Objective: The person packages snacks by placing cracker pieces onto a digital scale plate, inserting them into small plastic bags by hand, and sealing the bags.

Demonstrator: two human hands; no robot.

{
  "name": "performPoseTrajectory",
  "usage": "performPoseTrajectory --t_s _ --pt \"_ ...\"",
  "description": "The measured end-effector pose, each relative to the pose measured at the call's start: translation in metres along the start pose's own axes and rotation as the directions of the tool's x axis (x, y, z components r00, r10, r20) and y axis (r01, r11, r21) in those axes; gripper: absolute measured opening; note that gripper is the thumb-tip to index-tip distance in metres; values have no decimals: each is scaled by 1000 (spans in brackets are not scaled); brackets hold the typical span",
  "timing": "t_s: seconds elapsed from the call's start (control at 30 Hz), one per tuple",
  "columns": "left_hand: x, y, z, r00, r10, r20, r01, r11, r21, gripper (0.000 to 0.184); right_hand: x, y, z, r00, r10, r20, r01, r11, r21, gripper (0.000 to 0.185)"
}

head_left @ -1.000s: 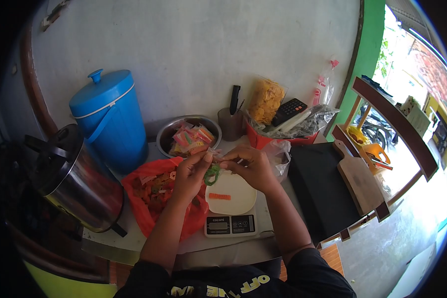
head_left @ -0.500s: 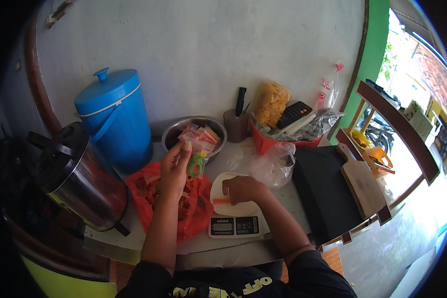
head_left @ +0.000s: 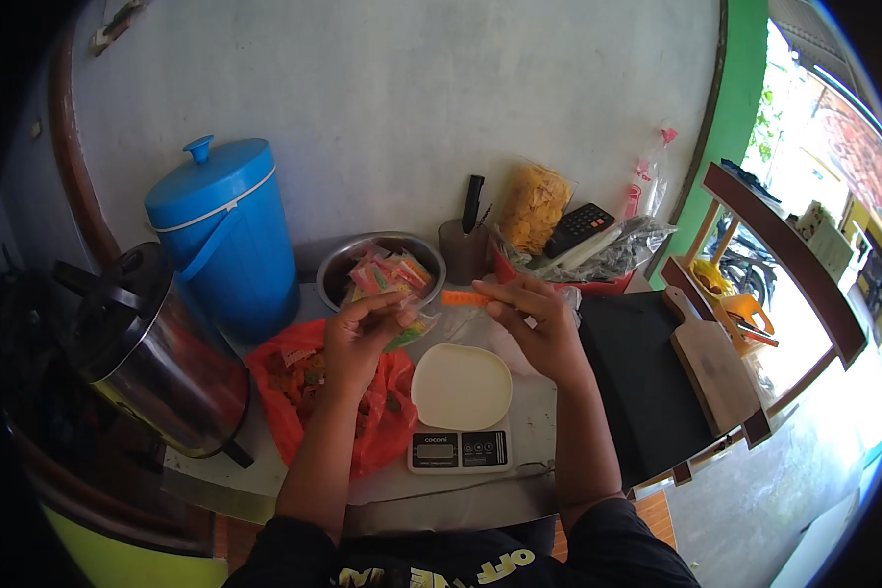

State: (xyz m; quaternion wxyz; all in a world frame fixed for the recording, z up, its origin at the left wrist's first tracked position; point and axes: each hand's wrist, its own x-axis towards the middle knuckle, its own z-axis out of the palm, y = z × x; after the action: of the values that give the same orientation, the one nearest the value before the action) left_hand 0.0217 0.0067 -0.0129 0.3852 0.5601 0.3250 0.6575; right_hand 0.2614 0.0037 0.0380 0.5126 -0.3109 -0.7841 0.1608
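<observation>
My left hand [head_left: 358,338] is raised above the red plastic bag, its fingers pinching a small clear plastic bag [head_left: 412,331] with something green in it. Opposite it, my right hand [head_left: 539,328] grips the end of an orange ridged strip [head_left: 464,298] between thumb and fingertips. The strip's other end points at the mouth of the small bag. Below both hands stands a kitchen scale [head_left: 459,452] with a bare cream plate [head_left: 461,388] on it. To the left, the red plastic bag [head_left: 389,446] lies open, with orange pieces inside. A metal bowl [head_left: 328,269] behind holds several small filled packets [head_left: 387,269].
A blue lidded jug [head_left: 225,235] and a steel pot [head_left: 181,353] stand left. At the back are a cup [head_left: 464,250] with a black-handled tool and a red basket [head_left: 612,284] with a calculator [head_left: 580,228]. A wooden board [head_left: 717,363] lies on a black surface at right.
My right hand has lifted the orange strip off the scale's plate and brought it up beside the small bag. My left hand has lowered slightly and turned the bag toward the right hand.
</observation>
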Motion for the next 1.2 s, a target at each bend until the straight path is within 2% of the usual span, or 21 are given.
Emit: performPoseTrajectory --t_s 0.03,0.17,0.23,0.33,0.43,0.53,0.63,0.73,0.83,0.93,1.03,1.2 --pt "0 -2 0 1000 0 7 0 1000 -30 27 0 -5 1 999 -51 -11 50 998 -46 32" --pt "-2 -3 1 999 14 39 -11 998 -57 28 -4 -7 7 998 -32 48 37 995 -93 28" --pt "-3 -2 3 997 -42 63 46 998 -52 27 -7 -2 11 993 -64 104 79 985 -154 27" --pt "-4 1 7 984 -113 141 117 993 -25 25 -5 -9 13 990 -109 84 127 962 -244 21" --pt "-5 3 11 977 -134 168 144 988 -51 23 -5 -8 21 997 14 -74 -18 998 -61 19" --pt "-7 4 17 983 -112 145 132 982 -137 23 -5 -4 23 996 -44 -76 40 998 -50 17" --pt "-9 2 21 985 -112 129 134 975 -177 22 -6 -1 33 997 -6 -77 11 998 67 17" --pt "-11 3 23 981 -151 121 172 968 -185 22 -6 0 37 996 -7 -88 13 998 68 15" --pt "-14 7 24 982 -145 118 164 970 -178 22 -6 2 39 999 -4 -39 9 991 132 12" --pt "-12 4 21 986 -151 67 160 971 -177 22 -6 0 39 997 -43 62 24 957 290 13" --pt "-10 6 19 993 -110 40 116 975 -190 23 -4 -11 26 983 -134 128 129 990 51 16" --pt "-11 13 28 995 -72 76 85 980 -181 24 -6 -2 29 994 -5 107 -2 998 63 19"
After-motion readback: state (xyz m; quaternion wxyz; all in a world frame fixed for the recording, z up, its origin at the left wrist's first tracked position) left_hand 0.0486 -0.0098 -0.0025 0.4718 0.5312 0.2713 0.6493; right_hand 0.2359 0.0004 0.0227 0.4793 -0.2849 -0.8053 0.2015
